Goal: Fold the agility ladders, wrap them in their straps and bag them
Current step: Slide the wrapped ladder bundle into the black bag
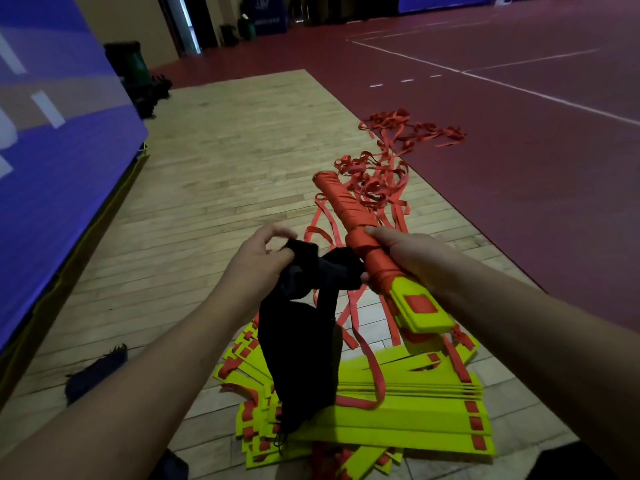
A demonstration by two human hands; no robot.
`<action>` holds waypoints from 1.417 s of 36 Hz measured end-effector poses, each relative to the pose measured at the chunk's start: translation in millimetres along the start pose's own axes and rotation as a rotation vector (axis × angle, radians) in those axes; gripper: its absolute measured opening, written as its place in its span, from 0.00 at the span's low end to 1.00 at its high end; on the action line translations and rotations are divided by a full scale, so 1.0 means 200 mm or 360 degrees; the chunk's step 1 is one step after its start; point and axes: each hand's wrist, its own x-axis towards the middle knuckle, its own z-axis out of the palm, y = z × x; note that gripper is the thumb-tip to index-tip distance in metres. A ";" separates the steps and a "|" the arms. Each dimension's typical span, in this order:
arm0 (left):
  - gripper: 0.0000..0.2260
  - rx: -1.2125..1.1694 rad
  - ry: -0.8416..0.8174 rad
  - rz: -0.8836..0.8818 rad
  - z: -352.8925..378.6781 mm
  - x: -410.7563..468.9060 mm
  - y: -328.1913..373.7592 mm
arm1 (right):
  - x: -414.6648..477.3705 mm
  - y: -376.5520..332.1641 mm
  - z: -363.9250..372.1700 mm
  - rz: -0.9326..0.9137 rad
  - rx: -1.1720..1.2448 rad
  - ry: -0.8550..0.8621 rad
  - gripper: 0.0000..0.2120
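Bagging a wrapped ladder, hands over the floor pile.
L hand [258,259] clenched on black bag [299,341] mouth; R hand [408,258] grasps strap-wound ladder [360,237] beside bag, above loose rungs [398,420] on floor [214,174].

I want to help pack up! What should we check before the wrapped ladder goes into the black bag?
1. Ladder bundle wrapped in its strap: ok, red strap is wound around most of it.
2. Right hand gripping the bundle: ok.
3. Left hand holding the black bag: ok, it pinches the top.
4. Bag mouth open wide enough: not ok, the top is bunched up.
5. Strap end tucked in: cannot tell.
6. Loose straps on the floor clear of the bundle: cannot tell, they lie right behind it.
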 end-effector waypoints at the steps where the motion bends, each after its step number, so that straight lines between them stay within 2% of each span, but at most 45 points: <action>1: 0.07 0.0011 0.0037 -0.0086 0.01 0.00 -0.01 | 0.00 0.01 0.01 -0.0034 -0.0009 0.0001 0.21; 4: 0.06 -0.0019 0.0069 -0.0253 0.05 0.02 -0.04 | -0.02 0.04 0.05 -0.0059 0.0090 -0.0171 0.18; 7: 0.06 -0.0069 0.0127 -0.0261 0.09 0.03 -0.05 | -0.05 0.08 0.13 -0.0050 0.0128 -0.0311 0.15; 13: 0.14 -0.0023 0.0254 -0.0033 0.08 0.05 -0.01 | -0.05 0.08 0.19 -0.0046 0.0087 -0.0209 0.17; 15: 0.17 -0.0212 0.0042 -0.0020 0.07 0.04 -0.01 | -0.04 0.06 0.19 0.0002 0.0218 -0.0266 0.14; 18: 0.30 -0.0538 -0.0691 -0.0284 0.02 0.02 -0.10 | -0.03 0.00 0.17 0.0050 0.0470 -0.0353 0.12; 20: 0.29 -0.0325 -0.1050 -0.0437 0.03 -0.02 -0.16 | -0.02 -0.04 0.12 0.0015 0.0528 -0.0359 0.13; 23: 0.11 0.0373 -0.1351 -0.0606 0.03 -0.06 -0.25 | 0.02 -0.08 0.07 -0.0114 0.0497 -0.0227 0.12; 25: 0.13 0.0749 -0.1310 -0.0640 0.01 -0.04 -0.30 | 0.05 -0.08 0.02 -0.0210 0.0428 -0.0061 0.14; 27: 0.16 0.0757 -0.1120 -0.0674 -0.02 0.00 -0.33 | 0.07 -0.07 -0.04 -0.0291 0.0251 0.0110 0.18; 29: 0.15 0.0458 -0.0904 -0.0688 -0.03 0.03 -0.32 | 0.08 -0.06 -0.10 -0.0357 0.0061 0.0215 0.18; 33: 0.12 -0.0463 -0.0531 -0.0595 0.02 0.08 -0.19 | 0.09 -0.05 -0.15 -0.0328 -0.0068 0.0255 0.17; 36: 0.11 -0.1090 -0.0299 -0.0504 0.04 0.11 -0.07 | 0.08 0.00 -0.10 -0.0201 -0.0017 0.0064 0.20; 39: 0.13 -0.1387 -0.0174 -0.0447 0.06 0.13 0.00 | 0.06 0.06 -0.02 -0.0034 0.0084 -0.0173 0.15; 42: 0.18 -0.1335 -0.0082 -0.0400 0.07 0.16 -0.02 | 0.02 0.08 0.06 0.0163 0.0097 -0.0314 0.16; 44: 0.17 -0.1234 0.0037 -0.0423 0.05 0.17 -0.04 | -0.02 0.09 0.12 0.0230 0.0120 -0.0376 0.14; 45: 0.19 -0.1173 0.0083 -0.0439 0.05 0.18 -0.05 | -0.03 0.09 0.14 0.0239 0.0130 -0.0402 0.14; 47: 0.30 -0.0941 0.0078 -0.0439 0.03 0.19 -0.07 | -0.05 0.09 0.18 0.0226 0.0183 -0.0436 0.13; 49: 0.34 -0.0700 -0.0119 -0.0477 0.01 0.15 -0.08 | -0.04 0.07 0.21 0.0202 0.0297 -0.0446 0.13; 51: 0.36 -0.0484 -0.0472 -0.0519 0.00 0.06 -0.07 | -0.02 0.04 0.20 0.0167 0.0435 -0.0431 0.15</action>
